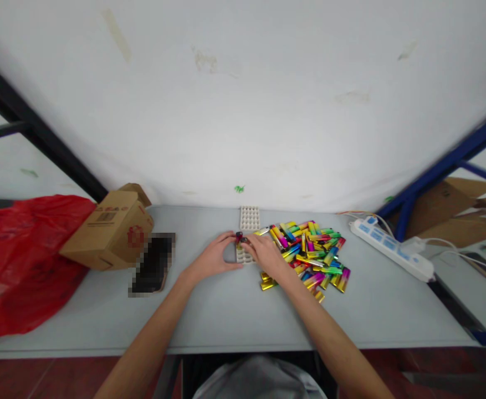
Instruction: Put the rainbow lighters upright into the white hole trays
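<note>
My left hand (214, 256) curves around the left side of a pale holed tray (246, 259), fingertips at its far end and thumb along its near edge. Over that tray, my right hand (265, 254) pinches a small lighter (239, 238) with a dark red and metal top. Its lower part is mostly hidden by the fingers. Just behind stands a second pale tray (250, 218) with rows of holes. To the right of my right hand lies a loose pile of shiny lighters (309, 249) in yellow, green, blue, red and purple.
A phone (153, 265) lies on the left of the grey table (234, 321), beside a cardboard box (110, 230) and a red plastic bag (26, 260). On the right is a white power strip (392, 249) with cables. The wall (243, 111) rises behind the table.
</note>
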Demonstrator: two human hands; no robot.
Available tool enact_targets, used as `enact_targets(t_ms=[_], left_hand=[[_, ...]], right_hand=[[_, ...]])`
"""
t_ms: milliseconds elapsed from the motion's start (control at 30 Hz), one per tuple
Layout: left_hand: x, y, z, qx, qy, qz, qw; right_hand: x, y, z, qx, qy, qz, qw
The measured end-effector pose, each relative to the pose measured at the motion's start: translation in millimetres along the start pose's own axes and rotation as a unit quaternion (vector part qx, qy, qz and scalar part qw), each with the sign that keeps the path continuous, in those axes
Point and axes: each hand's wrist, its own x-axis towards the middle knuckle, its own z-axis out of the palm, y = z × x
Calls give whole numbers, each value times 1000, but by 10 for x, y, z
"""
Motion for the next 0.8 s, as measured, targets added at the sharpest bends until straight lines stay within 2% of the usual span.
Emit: enact_targets(t_ms=[100, 200, 333, 400, 500, 600, 800], left_hand=[[3, -5, 7, 1, 5, -4, 1000], [5, -9, 15, 4, 7, -9, 1000], [3, 7, 11, 10, 0, -15, 1000], [0, 19, 4, 8, 0, -13, 1000], [-5, 28, -6, 4, 3, -12, 1000], [-4, 24, -15, 5, 0, -9, 1000], [8, 8, -22, 9, -8, -14, 1000]], right_hand=[[31, -54, 14, -75, -3, 27, 997], [23, -45, -118, -41, -9, 37, 998], [-83, 3, -575, 74, 50, 20, 996], [-198, -5, -826, 92, 49, 21, 994], [-468, -30, -1074, 96, -20, 5, 995], [-839, 5, -1171, 61, -67, 5, 996], [-1733, 138, -1356, -35, -11, 63, 997]])
